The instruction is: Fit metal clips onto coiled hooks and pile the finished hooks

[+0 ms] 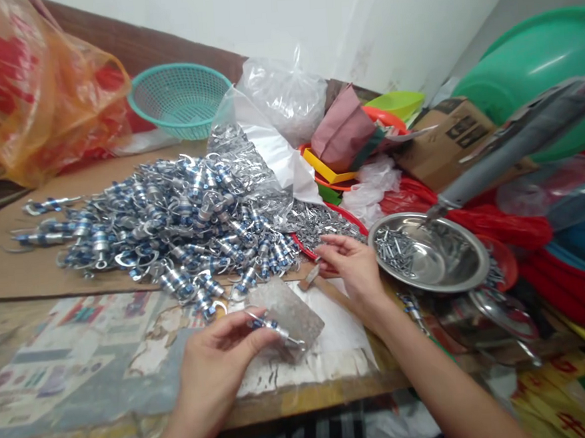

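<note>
My left hand [212, 358] pinches a slim silver metal fitting [275, 327] with blue bands and a small ring at its end. It is held over a flat grey metal block [293, 309] on white paper. My right hand [353, 271] is raised by the front of a red tray [360, 222] of small grey metal pieces [323, 222]. Its thumb and forefinger close on something small and greyish at the tips, too blurred to name. Below that hand lies a hammer [309, 278], its wooden handle partly covered by the hand.
A big heap of blue-and-silver hooked fittings [172, 214] covers the cardboard at left. At right a steel bowl [464, 280] holds metal pins. A grey metal bar [498, 154] slants above it. Behind stand a turquoise basket [180, 123], plastic bags and a cardboard box [442, 138].
</note>
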Demonstrator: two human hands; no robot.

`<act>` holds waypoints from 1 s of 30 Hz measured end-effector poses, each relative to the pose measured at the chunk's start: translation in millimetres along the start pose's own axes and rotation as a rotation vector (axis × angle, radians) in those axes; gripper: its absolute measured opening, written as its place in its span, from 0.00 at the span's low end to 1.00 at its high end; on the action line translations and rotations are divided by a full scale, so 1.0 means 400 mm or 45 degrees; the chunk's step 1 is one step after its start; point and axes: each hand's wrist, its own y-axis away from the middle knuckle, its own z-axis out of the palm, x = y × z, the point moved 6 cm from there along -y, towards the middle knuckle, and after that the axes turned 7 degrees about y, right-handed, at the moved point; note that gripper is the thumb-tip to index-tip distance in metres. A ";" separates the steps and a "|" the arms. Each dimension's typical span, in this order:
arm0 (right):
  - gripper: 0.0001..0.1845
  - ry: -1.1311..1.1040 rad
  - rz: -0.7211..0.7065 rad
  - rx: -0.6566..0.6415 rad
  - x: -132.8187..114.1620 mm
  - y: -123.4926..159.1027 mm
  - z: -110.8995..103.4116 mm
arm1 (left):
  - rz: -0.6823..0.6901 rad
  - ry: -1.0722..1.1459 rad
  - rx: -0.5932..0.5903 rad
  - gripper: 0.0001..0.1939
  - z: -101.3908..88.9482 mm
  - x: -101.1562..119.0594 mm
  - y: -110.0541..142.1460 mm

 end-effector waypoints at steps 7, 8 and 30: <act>0.09 -0.559 0.003 -0.185 -0.106 0.203 0.092 | 0.153 -0.102 -0.038 0.03 0.012 0.019 0.010; 0.10 -0.627 0.047 -0.195 -0.105 0.208 0.100 | 0.171 -0.088 -0.022 0.04 0.011 0.021 0.011; 0.17 -0.596 -0.295 -0.163 -0.117 0.249 0.060 | 0.339 0.136 -0.155 0.03 0.020 0.024 0.036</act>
